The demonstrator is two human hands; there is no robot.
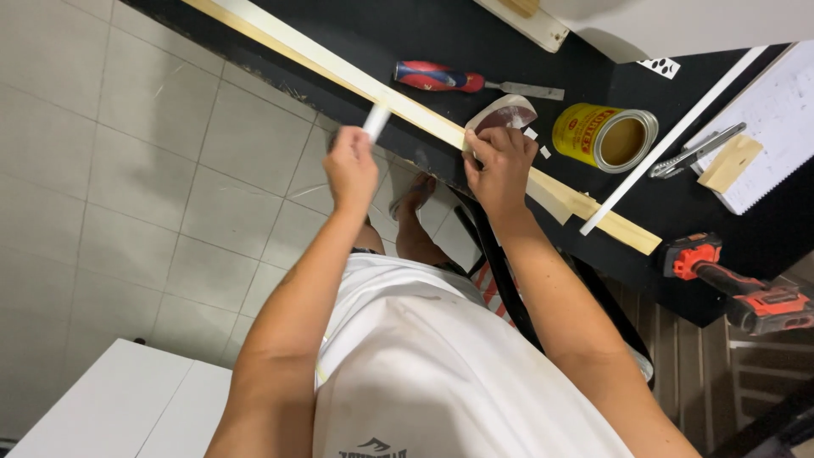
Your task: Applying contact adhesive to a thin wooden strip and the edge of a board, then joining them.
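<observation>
Long wooden strip (424,119) lies along the near edge of the black worktop (475,51), running diagonally under both hands. Right hand (502,163) presses a folded piece of sandpaper (507,112) onto the strip; fingers curled together, clamped on the sandpaper's near edge. Left hand (352,165) is off the bench edge over the tiled floor (127,153), fingers closed around a small white stick-like piece (376,121) that pokes out past the fingertips toward the strip. Blurred, can't tell what it is.

Containers: open yellow tin (604,136) just beyond the right fingertips, lying tilted, brownish inside visible; contents level can't be told.

Around: chisel (475,81) with red-blue handle past the sandpaper, beyond the strip. Thin white rod (674,136) crosses the strip's far end, right of the tin. Metal pliers-type tool (697,151) and a small wood block (729,163) sit on a white sheet (776,119) further right. Red-black power drill (738,288) at the bench corner, well apart from both hands. A few white scraps (534,136) between sandpaper and tin. White cabinet top (127,399) is below the left forearm.
</observation>
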